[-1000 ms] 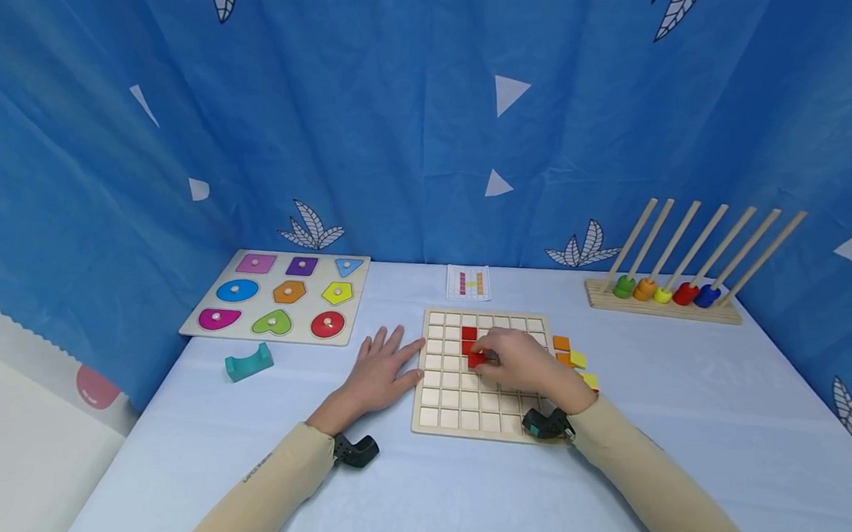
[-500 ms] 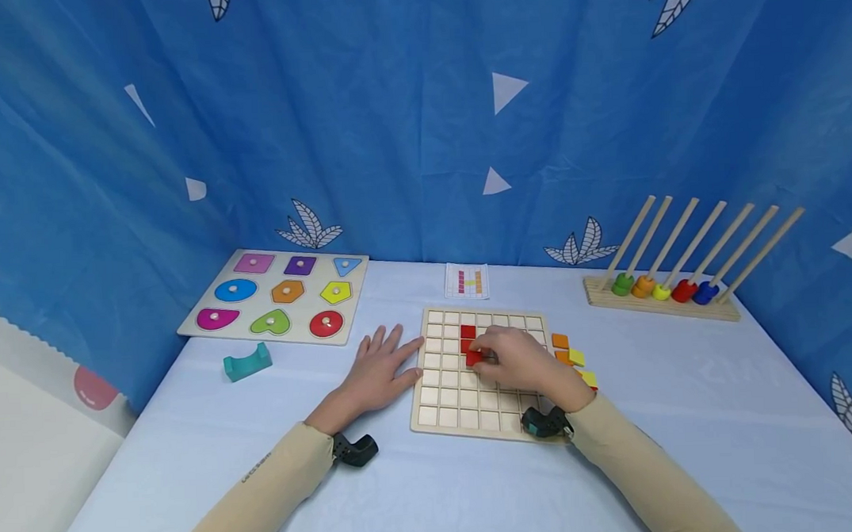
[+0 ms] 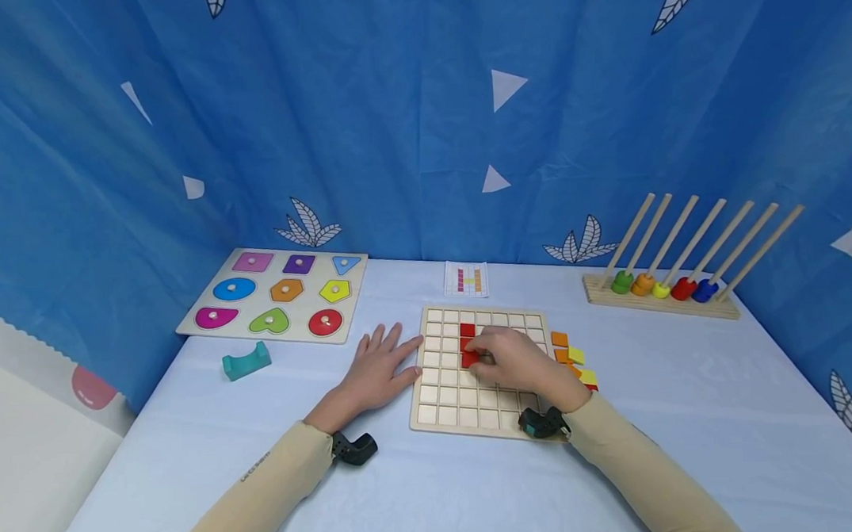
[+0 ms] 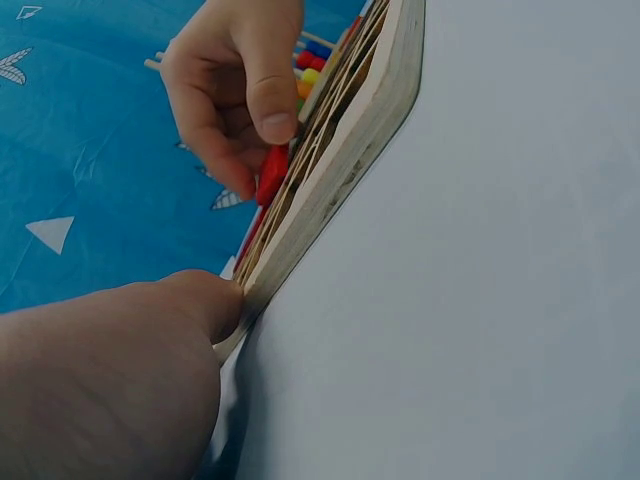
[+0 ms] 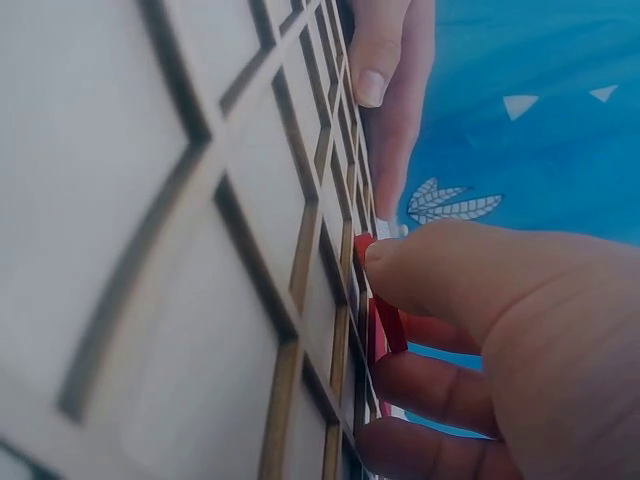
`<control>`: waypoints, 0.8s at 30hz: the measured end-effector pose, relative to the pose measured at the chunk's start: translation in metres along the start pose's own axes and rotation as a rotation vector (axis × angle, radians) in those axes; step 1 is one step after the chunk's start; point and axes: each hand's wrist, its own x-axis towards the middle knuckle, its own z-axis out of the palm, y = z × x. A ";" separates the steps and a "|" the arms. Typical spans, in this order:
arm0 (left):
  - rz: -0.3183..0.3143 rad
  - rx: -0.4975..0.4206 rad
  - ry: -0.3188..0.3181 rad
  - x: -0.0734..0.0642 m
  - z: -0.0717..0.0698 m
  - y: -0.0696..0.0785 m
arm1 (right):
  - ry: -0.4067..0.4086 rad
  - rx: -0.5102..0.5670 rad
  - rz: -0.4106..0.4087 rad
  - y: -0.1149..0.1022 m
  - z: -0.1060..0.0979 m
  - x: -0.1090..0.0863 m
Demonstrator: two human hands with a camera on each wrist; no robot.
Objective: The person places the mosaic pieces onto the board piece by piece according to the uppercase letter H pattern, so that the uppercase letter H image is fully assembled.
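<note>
My right hand [image 3: 517,360] pinches a red square tile [image 5: 390,322] between thumb and fingers, low over the wooden grid board [image 3: 449,416]. The tile is tilted in the right wrist view. In the head view it lines up under two other red tiles [image 3: 468,329] set one below the other in the same column. My left hand [image 3: 376,375] lies spread on the table with fingers straight, its index finger and thumb at the board's left edge. The left wrist view shows that thumb [image 4: 205,300] against the board's side.
Loose orange and yellow tiles [image 3: 576,356] lie right of the board, with a bit of red among them. A printed pattern card [image 3: 465,280] lies behind it. Back left is a shape puzzle [image 3: 303,319], with a teal holder [image 3: 248,363] in front. A peg stand [image 3: 666,305] with coloured beads stands back right.
My right hand has shifted the held red tile slightly left, into line with the other red tiles. The left hand stays in place.
</note>
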 end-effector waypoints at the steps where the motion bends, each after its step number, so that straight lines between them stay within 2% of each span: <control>1: 0.001 -0.003 0.004 0.000 0.000 0.000 | 0.002 -0.002 -0.002 0.000 0.000 0.000; 8: -0.009 0.007 -0.011 0.002 0.000 -0.001 | 0.022 -0.006 -0.018 0.001 0.001 0.000; 16: -0.003 0.008 -0.002 0.002 0.000 -0.001 | 0.007 -0.002 0.004 0.001 0.001 0.001; 24: -0.009 0.009 -0.005 0.001 0.000 0.000 | 0.010 0.007 -0.008 0.001 0.002 0.000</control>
